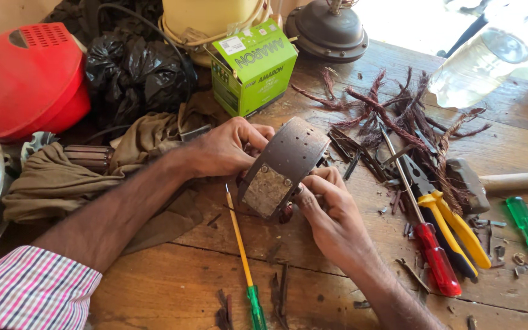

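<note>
I see the rusty motor housing (pixel 283 165) held up between both hands, just above the wooden table (pixel 172 287). My left hand (pixel 227 148) wraps its far side, fingers curled over the rim; my right hand (pixel 328 211) clamps the near end from below (thumb pressed by the flat plate). Close on the right lie the red-handled screwdriver (pixel 426 235) and yellow pliers (pixel 453 223); a yellow-shafted screwdriver (pixel 242 253) lies just below. Bare tabletop shows toward the near edge.
</note>
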Demonstrator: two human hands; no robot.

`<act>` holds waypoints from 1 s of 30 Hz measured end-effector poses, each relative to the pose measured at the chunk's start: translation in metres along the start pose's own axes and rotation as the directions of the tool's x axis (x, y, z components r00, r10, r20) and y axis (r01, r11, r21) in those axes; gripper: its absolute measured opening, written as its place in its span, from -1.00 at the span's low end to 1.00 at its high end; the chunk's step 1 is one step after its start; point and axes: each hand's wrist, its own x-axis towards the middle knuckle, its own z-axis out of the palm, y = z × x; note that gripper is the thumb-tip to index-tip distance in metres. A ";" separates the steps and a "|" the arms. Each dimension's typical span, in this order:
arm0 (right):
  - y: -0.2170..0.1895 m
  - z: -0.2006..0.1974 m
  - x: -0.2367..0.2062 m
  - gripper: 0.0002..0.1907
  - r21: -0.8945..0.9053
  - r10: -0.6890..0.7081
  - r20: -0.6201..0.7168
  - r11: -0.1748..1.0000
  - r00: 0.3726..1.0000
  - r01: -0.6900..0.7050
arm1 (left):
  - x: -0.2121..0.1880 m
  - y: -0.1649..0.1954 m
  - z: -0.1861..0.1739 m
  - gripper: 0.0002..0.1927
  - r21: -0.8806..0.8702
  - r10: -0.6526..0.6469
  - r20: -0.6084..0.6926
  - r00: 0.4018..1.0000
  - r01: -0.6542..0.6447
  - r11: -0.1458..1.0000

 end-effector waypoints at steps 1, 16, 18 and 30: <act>0.001 0.000 0.000 -0.86 -0.001 -0.020 -0.006 1.000 1.000 0.020 | 0.000 -0.001 0.000 -0.80 0.007 0.008 -0.004 1.000 -0.008 1.000; -0.015 -0.017 0.012 -0.59 0.169 0.405 0.303 0.868 0.863 -0.467 | -0.003 -0.001 -0.001 -0.72 -0.212 -0.082 0.026 0.996 0.086 0.973; -0.012 -0.018 0.012 -0.55 0.237 0.428 0.347 0.821 0.834 -0.520 | -0.003 0.000 0.001 -0.71 -0.289 -0.145 0.072 0.987 0.160 0.944; -0.009 -0.019 0.019 -0.62 0.110 0.445 0.401 0.844 0.801 -0.524 | 0.002 0.001 0.003 -0.43 -0.339 -0.158 0.128 0.979 0.193 0.921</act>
